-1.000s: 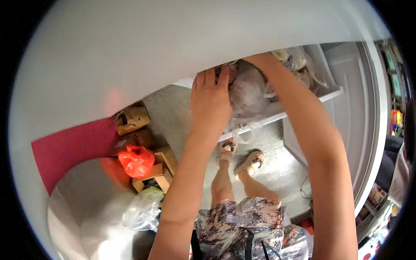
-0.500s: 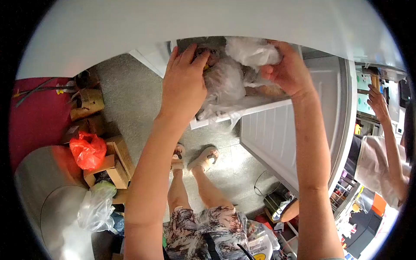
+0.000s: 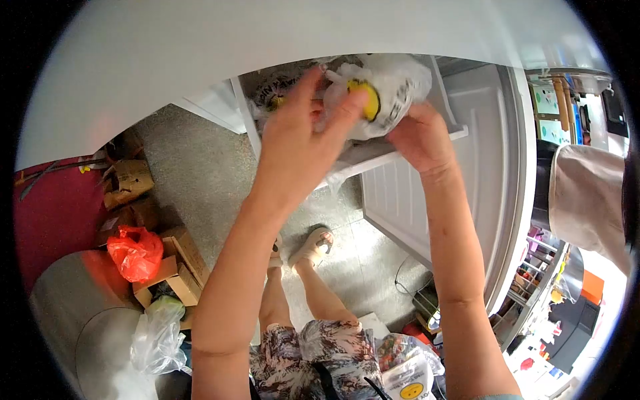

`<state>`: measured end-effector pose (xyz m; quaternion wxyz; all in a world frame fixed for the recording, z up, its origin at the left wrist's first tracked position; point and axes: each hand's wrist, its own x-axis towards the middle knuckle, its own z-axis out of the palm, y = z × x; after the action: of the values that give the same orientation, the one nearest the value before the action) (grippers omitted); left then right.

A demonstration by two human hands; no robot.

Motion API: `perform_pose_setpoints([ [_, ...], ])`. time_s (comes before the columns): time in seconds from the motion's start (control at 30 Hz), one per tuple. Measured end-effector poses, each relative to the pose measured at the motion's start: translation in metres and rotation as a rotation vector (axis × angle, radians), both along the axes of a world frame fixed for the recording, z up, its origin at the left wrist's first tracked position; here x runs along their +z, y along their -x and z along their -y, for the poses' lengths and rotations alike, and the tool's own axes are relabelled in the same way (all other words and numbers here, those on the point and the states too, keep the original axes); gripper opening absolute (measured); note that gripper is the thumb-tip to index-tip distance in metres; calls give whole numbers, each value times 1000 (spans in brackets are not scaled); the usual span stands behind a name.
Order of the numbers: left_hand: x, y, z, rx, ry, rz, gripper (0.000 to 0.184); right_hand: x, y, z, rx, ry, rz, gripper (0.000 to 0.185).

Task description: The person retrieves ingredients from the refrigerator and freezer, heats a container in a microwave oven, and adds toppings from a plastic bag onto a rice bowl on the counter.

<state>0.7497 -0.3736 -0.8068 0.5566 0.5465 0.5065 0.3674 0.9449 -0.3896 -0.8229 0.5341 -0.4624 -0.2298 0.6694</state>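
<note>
A white plastic bag [image 3: 407, 80] printed with black letters and a yellow smiley is lifted at the mouth of a pulled-out white drawer [image 3: 363, 163]. My right hand [image 3: 423, 140] grips the bag's lower right side, its fingertips hidden behind the plastic. On the left, my left hand [image 3: 300, 143] has its thumb and forefinger spread at the bag, the thumb across the yellow print; its fingers are a little blurred. Another printed plastic bag [image 3: 275, 92] lies in the drawer's left part, beyond my left hand.
The white appliance door [image 3: 443, 187] stands open on the right. Cardboard boxes [image 3: 183, 283] and a red plastic bag [image 3: 135, 253] are at left. A clear bag [image 3: 159, 337] hangs by a grey rounded surface. A person's light-coloured clothing [image 3: 590, 193] shows at far right.
The white bag has turned and shifted, now showing its smiley print. My left hand has come right, from the drawer's left side onto the bag. The other person's hand has left view.
</note>
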Motion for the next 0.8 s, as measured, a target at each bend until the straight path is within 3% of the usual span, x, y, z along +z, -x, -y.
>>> perform_pose_setpoints([
  [0.07,-2,-3,-1,-68,-84,-58,44,9,12,5,-122,-3,2,43],
  [0.2,-9,-7,-1,-98,-181,-58,48,16,-10,9,29,-95,-84,53],
  [0.27,-10,-10,7,-130,-288,-120,49,34,-8,13,8,-85,221,53],
  [0.3,-13,-14,11,-148,-395,-184,51,39,-6,16,7,-86,219,53],
  [0.37,-12,-20,22,-170,-443,-230,53,54,5,24,211,-62,992,47],
  [0.4,-13,-21,27,-179,-495,-282,55,50,7,27,210,-64,992,47],
  [0.47,-9,-21,32,-194,-387,-259,57,46,7,34,232,-192,1310,42],
  [0.53,-7,-17,34,-209,-275,-241,59,44,0,34,266,-142,1307,36],
  [0.6,-2,-11,31,-177,-8,-60,53,42,-7,36,304,-98,1305,31],
  [0.67,-8,-6,27,-89,116,80,50,41,-15,41,89,-90,863,19],
  [0.73,-5,-10,20,-19,153,163,51,44,-20,47,20,-156,740,18],
  [0.8,14,-14,12,-93,309,209,65,54,-18,51,-44,-220,619,20],
])
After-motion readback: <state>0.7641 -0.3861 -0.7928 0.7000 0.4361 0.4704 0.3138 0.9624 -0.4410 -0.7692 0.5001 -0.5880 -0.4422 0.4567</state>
